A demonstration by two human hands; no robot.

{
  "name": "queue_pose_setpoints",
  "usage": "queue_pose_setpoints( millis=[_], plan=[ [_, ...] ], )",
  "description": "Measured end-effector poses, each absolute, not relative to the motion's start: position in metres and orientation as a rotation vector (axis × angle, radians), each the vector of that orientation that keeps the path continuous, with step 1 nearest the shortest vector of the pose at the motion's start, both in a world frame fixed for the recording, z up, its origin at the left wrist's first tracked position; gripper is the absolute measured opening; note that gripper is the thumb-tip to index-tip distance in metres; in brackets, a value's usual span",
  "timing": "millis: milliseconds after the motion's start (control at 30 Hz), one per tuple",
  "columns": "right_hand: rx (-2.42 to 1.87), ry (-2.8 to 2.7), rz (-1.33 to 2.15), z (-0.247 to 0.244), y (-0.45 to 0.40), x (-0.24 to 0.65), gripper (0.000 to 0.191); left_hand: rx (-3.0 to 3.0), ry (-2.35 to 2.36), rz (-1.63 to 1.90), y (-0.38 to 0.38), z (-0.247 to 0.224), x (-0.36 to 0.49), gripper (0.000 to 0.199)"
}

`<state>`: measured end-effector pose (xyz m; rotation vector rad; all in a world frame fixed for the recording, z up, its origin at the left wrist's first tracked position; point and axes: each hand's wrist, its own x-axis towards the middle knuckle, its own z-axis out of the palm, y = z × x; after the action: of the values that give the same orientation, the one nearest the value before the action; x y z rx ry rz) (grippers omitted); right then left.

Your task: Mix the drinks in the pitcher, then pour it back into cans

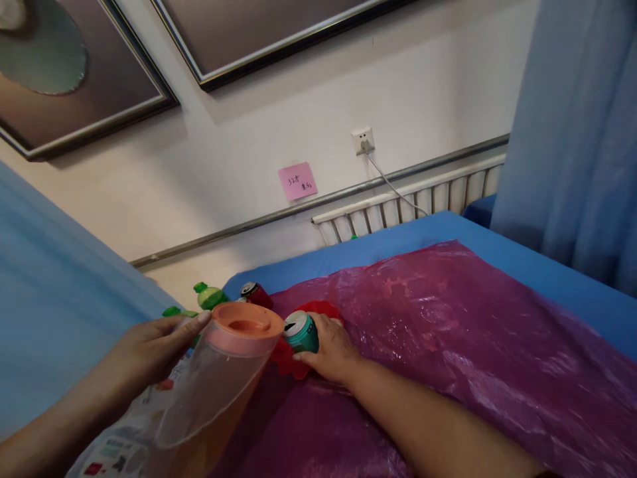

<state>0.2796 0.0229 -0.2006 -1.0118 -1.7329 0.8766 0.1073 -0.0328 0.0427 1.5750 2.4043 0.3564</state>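
Note:
My right hand [332, 348] is closed around a teal drink can [302, 334]. The can is tilted, its opened top turned toward the left, and it is at a red scalloped dish [287, 362] on the table. My left hand [164, 338] is at the upper left side of a clear plastic pitcher [213, 382], its thumb at the edge of the orange lid [229, 318]. The other left fingers are partly hidden behind the pitcher. Orange-brown liquid shows low in the pitcher.
A green-capped bottle [212, 297] and a dark red can [257, 294] lie beyond the pitcher. Printed clear plastic [119, 445] is at lower left. Magenta plastic sheeting [432, 332] covers the blue table [448, 229]. A radiator [423, 199] and blue curtains [577, 146] are beyond.

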Motion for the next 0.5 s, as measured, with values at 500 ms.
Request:
queue_pose_setpoints(
  millis=[500],
  plan=[
    [-1.0, -1.73, 0.87, -0.201, 0.0238, 0.2787, 0.081, 1.46, 2.365, 0.396, -0.0313, 0.0397, 0.1045, 0.101]
  ],
)
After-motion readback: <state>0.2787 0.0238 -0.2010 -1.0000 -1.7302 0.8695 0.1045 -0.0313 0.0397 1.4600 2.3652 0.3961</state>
